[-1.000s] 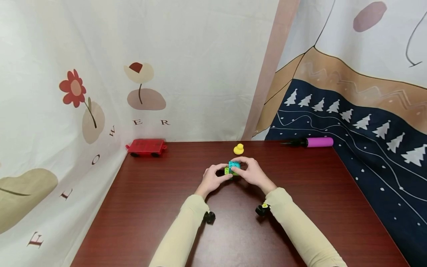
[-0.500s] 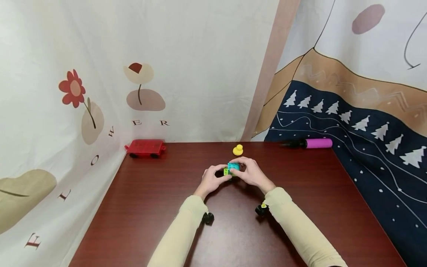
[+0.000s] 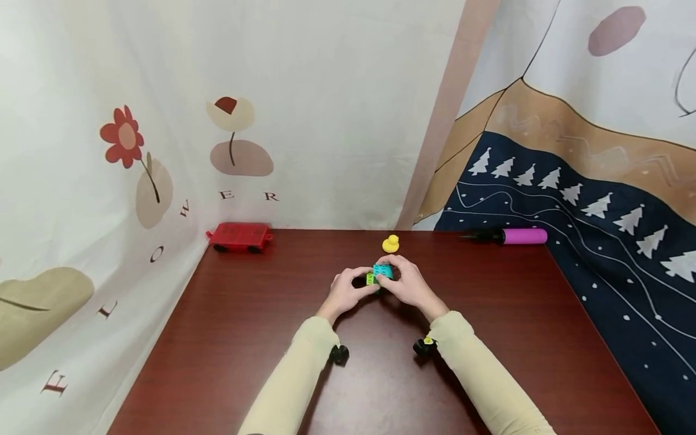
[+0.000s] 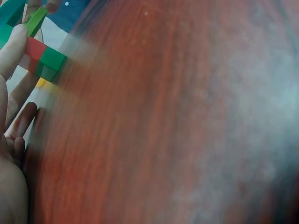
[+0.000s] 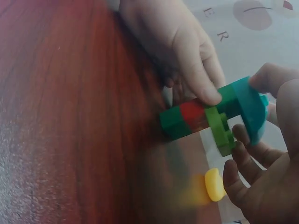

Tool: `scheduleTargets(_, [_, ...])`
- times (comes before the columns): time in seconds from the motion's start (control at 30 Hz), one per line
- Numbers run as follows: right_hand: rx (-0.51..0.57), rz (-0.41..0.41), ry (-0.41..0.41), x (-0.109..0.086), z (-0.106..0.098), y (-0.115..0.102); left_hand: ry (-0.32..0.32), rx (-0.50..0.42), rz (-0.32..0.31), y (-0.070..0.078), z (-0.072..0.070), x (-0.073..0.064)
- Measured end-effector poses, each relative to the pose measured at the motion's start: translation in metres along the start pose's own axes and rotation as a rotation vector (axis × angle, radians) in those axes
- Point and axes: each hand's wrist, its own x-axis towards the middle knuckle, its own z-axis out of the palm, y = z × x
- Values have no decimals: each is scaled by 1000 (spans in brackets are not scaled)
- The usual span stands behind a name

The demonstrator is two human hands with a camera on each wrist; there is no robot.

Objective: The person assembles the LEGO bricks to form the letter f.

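Observation:
A small tower of toy building blocks stands on the table between both hands. From the table up it has a dark green block (image 5: 174, 122), a red block (image 5: 192, 113), a flat lime green block (image 5: 217, 132), another green block (image 5: 228, 96) and a teal block (image 5: 251, 106) with a curved side at the top. My left hand (image 3: 345, 291) pinches the tower's middle, its thumb on the near side. My right hand (image 3: 409, 284) holds the teal block between thumb and forefinger; in the right wrist view its other fingers spread beside the lime block.
Just behind the blocks sits a yellow rubber duck (image 3: 390, 243). A red toy wagon (image 3: 239, 236) stands at the back left of the brown table (image 3: 261, 302). At the back right lies a purple and black hand pump (image 3: 524, 236). Printed cloth hangs behind.
The head view has shifted slightly. Both hands stay at the blocks with nearly the same hold, and less of the lime green block shows under the teal one.

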Motion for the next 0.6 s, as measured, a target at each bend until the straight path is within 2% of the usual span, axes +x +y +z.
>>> scheduleTargets(0.3, [1, -71, 47, -3, 4, 4, -9, 5, 2, 2, 0, 0])
scheduleTargets(0.6, [39, -34, 26, -7, 2, 11, -31, -15, -13, 3, 0, 2])
